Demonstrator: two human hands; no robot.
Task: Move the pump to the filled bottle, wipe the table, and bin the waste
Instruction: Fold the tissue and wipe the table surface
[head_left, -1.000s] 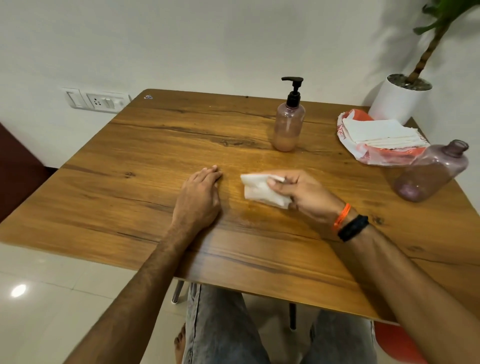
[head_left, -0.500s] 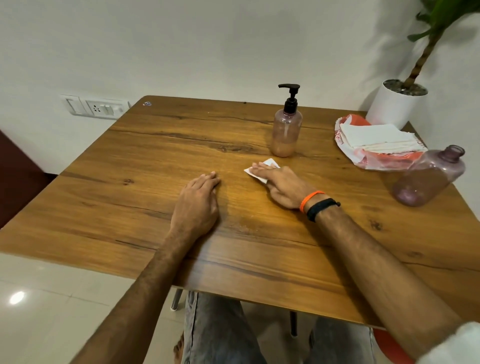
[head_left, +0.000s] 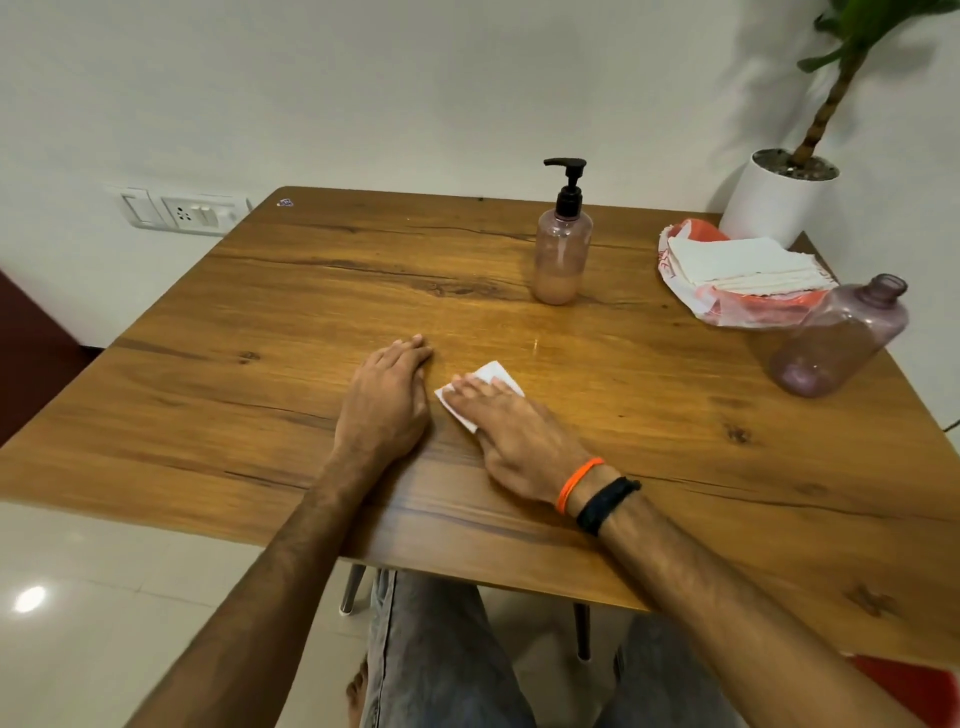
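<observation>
Wooden tabletop (head_left: 260, 374) under both hands. Right hand (head_left: 511, 434) flat, fingers straight, pressing tissue (head_left: 493, 375); left hand (head_left: 384, 400) flat just beside, holding nothing. Pump bottle (head_left: 562, 249) ahead of right hand, upright; right hand nearer.

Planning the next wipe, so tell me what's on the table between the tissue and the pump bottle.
Head view: only bare table between the tissue and the pump bottle.

Pump-topped bottle (head_left: 562, 244) upright; uncapped bottle (head_left: 839, 338) tilted; white tissue (head_left: 491, 376) flat.
</observation>
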